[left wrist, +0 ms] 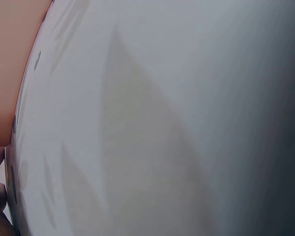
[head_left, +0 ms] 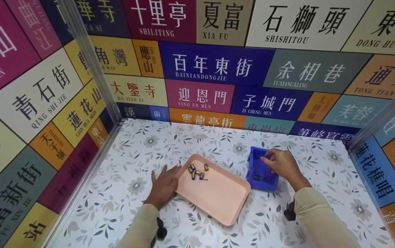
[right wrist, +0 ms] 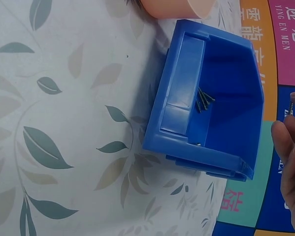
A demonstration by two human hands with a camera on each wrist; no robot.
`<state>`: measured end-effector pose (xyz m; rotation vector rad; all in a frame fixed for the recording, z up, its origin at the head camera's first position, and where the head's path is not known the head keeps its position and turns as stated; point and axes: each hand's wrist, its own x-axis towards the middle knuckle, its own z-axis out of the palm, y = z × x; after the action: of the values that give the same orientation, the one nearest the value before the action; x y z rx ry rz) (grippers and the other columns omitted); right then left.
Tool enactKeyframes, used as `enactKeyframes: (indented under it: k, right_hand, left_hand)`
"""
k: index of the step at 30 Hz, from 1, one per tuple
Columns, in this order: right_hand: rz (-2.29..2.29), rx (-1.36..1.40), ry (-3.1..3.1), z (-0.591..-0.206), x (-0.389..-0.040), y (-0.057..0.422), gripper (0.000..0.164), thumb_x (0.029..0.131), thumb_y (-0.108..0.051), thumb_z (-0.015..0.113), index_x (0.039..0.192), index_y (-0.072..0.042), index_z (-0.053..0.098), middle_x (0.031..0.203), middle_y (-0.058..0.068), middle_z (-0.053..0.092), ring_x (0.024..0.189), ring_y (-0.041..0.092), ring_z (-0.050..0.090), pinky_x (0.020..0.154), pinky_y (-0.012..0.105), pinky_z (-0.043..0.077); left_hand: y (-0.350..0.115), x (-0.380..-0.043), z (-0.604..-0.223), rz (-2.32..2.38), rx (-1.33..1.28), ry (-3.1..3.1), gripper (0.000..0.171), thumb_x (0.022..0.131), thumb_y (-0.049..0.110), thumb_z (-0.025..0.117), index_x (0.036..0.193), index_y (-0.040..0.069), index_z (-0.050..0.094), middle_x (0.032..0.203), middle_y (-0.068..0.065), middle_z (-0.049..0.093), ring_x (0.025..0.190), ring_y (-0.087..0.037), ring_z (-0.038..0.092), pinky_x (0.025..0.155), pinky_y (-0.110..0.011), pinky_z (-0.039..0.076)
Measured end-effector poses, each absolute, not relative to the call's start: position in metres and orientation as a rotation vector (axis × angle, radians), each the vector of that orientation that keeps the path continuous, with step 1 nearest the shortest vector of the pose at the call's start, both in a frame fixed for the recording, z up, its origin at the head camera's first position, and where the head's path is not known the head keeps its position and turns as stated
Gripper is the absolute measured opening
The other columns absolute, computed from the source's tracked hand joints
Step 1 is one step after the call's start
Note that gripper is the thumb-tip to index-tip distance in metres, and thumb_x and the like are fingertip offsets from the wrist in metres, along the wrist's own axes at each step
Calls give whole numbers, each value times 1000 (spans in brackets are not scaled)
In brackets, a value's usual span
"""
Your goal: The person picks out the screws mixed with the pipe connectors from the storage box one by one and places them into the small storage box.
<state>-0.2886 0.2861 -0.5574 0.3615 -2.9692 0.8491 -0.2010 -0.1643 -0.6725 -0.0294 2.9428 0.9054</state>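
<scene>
My right hand [head_left: 283,164] is over the blue plastic bin [head_left: 263,188] in the head view. Between its thumb and fingertips it pinches a small screw [right wrist: 290,107], seen at the right edge of the right wrist view. Several more screws [right wrist: 203,100] lie inside the bin. With fingers spread, my left hand [head_left: 164,184] rests against the left edge of the pink tray [head_left: 218,198]. Several small gold-and-purple cylindrical pieces [head_left: 197,173] are grouped in the tray's far left part. Only some left fingers show in the left wrist view, at its lower left edge.
The tray and bin stand side by side on a white tabletop [head_left: 115,193] with a leaf and flower print. Colourful sign-printed panels [head_left: 214,63] enclose the table at the back and both sides, with clear strips at the corners.
</scene>
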Motion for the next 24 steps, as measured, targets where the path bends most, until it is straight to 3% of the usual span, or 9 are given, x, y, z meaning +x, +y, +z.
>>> enactKeyframes:
  k: [8,16,24]
  right_hand:
    - [849,343,-2997,-557,-289,286,37,95,-34,72,111,0,71,74,7,73,51,11,66,50,30,55]
    - [811,381,-2963,-558,-289,288,25,97,-24,69,106,-1,73,68,7,72,49,11,63,48,30,52]
    - [825,380,-2970,-560,-288,285,24,98,-24,68,105,-1,73,68,6,72,49,10,63,48,28,52]
  left_hand:
    - [-167,-199,-672,927,38,2971,50,107,42,29,157,44,37,162,16,40,160,-26,16,123,-65,-12]
    - [-168,-199,-673,915,20,2957,50,108,45,27,157,47,34,163,19,37,160,-24,14,124,-64,-14]
    - [-166,-199,-672,918,-6,2935,50,107,45,28,157,48,34,163,19,36,161,-23,12,124,-63,-15]
